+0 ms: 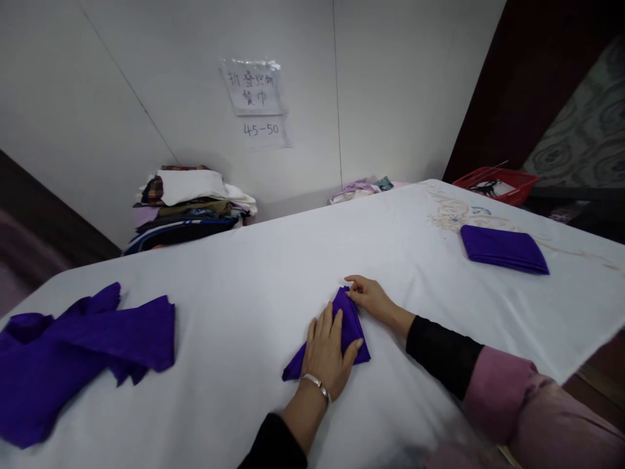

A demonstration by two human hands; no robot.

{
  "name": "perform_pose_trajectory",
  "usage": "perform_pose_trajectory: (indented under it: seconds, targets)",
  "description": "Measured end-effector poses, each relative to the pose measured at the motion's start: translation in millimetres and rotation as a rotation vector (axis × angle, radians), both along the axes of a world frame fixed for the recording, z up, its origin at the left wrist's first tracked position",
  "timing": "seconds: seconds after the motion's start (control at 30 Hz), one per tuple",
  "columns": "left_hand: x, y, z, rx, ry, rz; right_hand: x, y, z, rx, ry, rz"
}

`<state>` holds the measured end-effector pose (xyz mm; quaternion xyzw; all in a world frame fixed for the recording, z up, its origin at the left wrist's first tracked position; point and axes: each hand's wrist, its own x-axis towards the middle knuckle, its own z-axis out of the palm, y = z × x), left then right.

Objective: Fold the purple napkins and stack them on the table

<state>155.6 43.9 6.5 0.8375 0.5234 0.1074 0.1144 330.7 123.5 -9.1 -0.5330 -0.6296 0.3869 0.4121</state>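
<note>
A purple cloth napkin (350,326), folded into a small triangular shape, lies on the white tablecloth (254,312) in front of me. My left hand (325,348) rests flat over its left and middle part, with the fingers stretched out and slightly spread. At the napkin's upper tip, my right hand (375,301) pinches the layered corner between thumb and fingers. Part of the napkin is hidden beneath my left palm.
Loose purple cloths (92,345) lie crumpled at the left. A neatly folded purple stack (502,247) sits at the right. Along the wall are a pile of folded fabrics (190,202), some lilac cloth (359,187) and a red basket (522,189).
</note>
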Motion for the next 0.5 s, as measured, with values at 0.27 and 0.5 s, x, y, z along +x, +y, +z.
perform_pose_trajectory:
  seconds: [0.27,0.5]
  targets:
    - [1.9,0.6,1.5,0.003,0.070,-0.078,-1.1,-1.3,4.0,0.008,-0.081,-0.012]
    - [1.2,0.2,4.3,-0.018,0.079,-0.078,0.1,0.0,0.4,0.035,0.086,-0.047]
